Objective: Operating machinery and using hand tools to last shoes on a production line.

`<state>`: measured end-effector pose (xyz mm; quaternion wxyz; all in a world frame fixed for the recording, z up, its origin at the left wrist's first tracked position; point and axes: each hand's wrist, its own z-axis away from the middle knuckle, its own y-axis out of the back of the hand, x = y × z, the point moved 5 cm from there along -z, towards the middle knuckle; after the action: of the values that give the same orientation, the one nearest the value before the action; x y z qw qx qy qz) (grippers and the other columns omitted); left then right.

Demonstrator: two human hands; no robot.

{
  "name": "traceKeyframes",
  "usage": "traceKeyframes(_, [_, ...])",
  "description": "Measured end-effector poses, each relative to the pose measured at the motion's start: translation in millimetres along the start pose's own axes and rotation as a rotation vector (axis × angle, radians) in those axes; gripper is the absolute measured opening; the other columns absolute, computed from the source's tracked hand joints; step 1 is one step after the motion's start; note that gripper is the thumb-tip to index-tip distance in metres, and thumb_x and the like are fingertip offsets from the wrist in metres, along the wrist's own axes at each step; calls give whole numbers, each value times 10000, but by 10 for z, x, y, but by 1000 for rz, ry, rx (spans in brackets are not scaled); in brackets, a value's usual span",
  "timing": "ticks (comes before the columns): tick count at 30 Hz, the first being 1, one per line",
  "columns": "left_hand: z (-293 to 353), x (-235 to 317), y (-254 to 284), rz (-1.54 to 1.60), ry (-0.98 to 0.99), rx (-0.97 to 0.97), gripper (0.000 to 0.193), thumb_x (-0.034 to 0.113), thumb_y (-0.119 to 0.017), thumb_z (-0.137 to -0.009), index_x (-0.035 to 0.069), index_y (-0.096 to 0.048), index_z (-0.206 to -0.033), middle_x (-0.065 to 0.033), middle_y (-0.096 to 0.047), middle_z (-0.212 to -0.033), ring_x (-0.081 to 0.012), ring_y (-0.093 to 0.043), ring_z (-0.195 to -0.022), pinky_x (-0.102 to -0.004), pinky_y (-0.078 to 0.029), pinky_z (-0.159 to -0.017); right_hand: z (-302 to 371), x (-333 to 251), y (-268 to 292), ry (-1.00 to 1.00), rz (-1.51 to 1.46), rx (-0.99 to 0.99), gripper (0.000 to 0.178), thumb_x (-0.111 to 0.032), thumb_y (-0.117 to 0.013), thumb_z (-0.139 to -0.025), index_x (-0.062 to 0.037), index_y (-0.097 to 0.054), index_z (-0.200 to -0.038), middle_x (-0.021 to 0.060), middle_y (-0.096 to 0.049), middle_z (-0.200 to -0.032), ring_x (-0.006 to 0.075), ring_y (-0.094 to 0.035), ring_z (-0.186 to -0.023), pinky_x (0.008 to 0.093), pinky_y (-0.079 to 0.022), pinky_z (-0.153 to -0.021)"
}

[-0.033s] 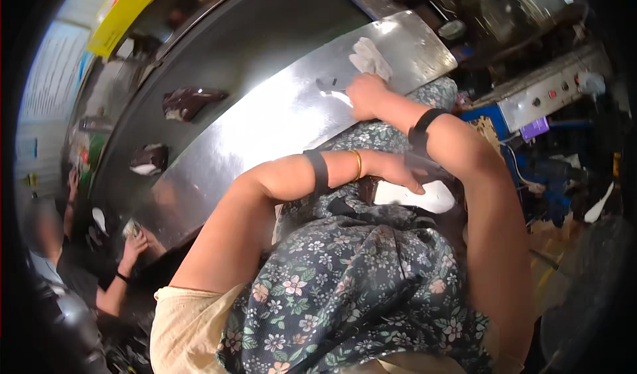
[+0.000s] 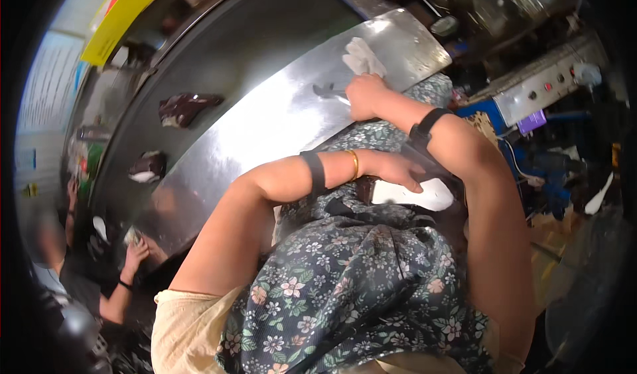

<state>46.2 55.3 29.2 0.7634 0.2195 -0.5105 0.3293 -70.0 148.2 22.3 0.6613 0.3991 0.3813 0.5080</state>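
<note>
Here we are on the near side of the metal tabletop point(image 2: 252, 122), and the white-bottomed shoe point(image 2: 415, 193) lies across the lap, just off that edge, its pale face turned up. Our left hand point(image 2: 397, 170) bends over it, a digit resting on the white; the other fingertips are hidden, so we can't tell how far that grip closes. It looks like a steadying hold, the lap serving as a soft rest, we'd judge, with the floral apron point(image 2: 312, 261) beneath to guard the clothes. Now out to the right hand point(image 2: 368, 97), over the near edge of the tabletop: fingers curled closed, grip wrapped round a slim metal tool point(image 2: 326, 92) whose dark head points left above the shiny surface; whether it touches, we can't say. Just beyond that fist, toward the tabletop's right end, a crumpled white glove point(image 2: 363, 57) lies, probably there to be in easy reach. And the arms! Both elbows are bent and spread wide, the left forearm running rightward to the lap, the right one slanting up to the tabletop. Beyond the tabletop, two dark shoes point(image 2: 187, 109) point(image 2: 148, 167) sit apart on the dark belt point(image 2: 265, 29).
</note>
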Motion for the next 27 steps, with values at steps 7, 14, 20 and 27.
traceKeyframes(7, [-261,-93,-1,81,201,-108,773,372,-755,-817,-10,-437,-1409,-148,-564,-1314,-219,-530,-1186,-306,-418,-995,2540,591,5,-311,-1315,60,190,-217,-598,-948,-47,-528,-901,13,-566,-618,77,-550,-551,238,-426,-502])
traceKeyframes(14, [-639,-56,-207,167,222,-135,766,289,-821,-775,-46,-471,-1368,-119,-630,-1184,-176,-566,-1092,-284,-429,-966,4130,-231,-717,-728,-1187,110,269,-280,-548,-976,-13,-582,-973,51,-626,-934,144,-608,-766,297,-493,-719])
traceKeyframes(20, [-698,69,-406,-96,34,-33,703,353,-795,-759,4,-547,-1317,-129,-673,-1140,-202,-623,-1025,-297,-457,-927,4014,-55,-872,-601,-1170,-158,313,-292,-568,-963,10,-574,-878,93,-612,-726,169,-582,-647,353,-456,-596])
traceKeyframes(27, [-773,-52,-284,-172,-11,29,681,330,-769,-791,46,-515,-1356,-124,-682,-1120,-198,-642,-966,-300,-485,-854,3888,130,-1480,-531,-996,298,358,-319,-670,-886,24,-607,-809,223,-628,-755,429,-609,-723,464,-479,-632])
